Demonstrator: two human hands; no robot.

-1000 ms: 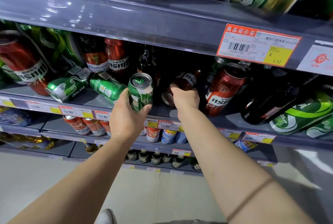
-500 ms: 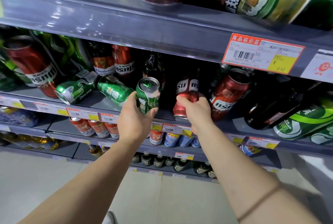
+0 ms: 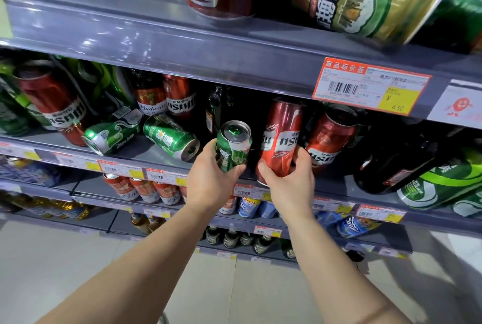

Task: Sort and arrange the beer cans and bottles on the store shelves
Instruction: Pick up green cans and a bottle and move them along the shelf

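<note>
My left hand (image 3: pixel 210 180) grips a short green beer can (image 3: pixel 233 145), held upright just in front of the middle shelf (image 3: pixel 146 152). My right hand (image 3: pixel 288 184) holds a tall red can (image 3: pixel 280 138) by its lower end, tilted slightly, at the shelf's front edge. A second tall red can (image 3: pixel 330 138) stands right behind it. Two green cans (image 3: pixel 169 137) (image 3: pixel 112 134) lie on their sides on the shelf to the left. Farther left stands another tall red can (image 3: pixel 53 102).
Dark bottles (image 3: pixel 399 164) and green cans (image 3: pixel 443 182) lie at the right of the same shelf. The upper shelf (image 3: pixel 182 36) carries large red and green-gold cans overhead. Lower shelves (image 3: pixel 86 188) hold red cans, blue cans and small bottles. Price tags line the shelf edges.
My right hand has pulled a tall red can out from the back of the shelf and turned it upright. The green can in my left hand stayed where it was.
</note>
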